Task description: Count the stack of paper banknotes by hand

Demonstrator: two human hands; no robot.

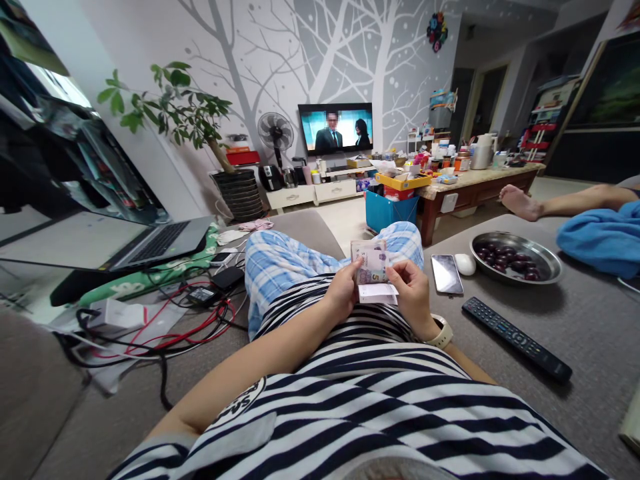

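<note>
Several banknotes in pale purple are held up above my lap, one marked with a 5. My left hand is closed on their left edge, thumb on top. On the right side, my right hand pinches the notes between thumb and fingers; a watch sits on that wrist. Below the notes, a folded white paper sticks out between the hands. Which hand bears the paper's weight I cannot tell. Blue checked trousers lie behind the notes.
To the right on the sofa are a phone, a white mouse, a steel bowl of dark fruit and a remote control. A laptop and tangled cables lie left. Another person's bare foot rests at far right.
</note>
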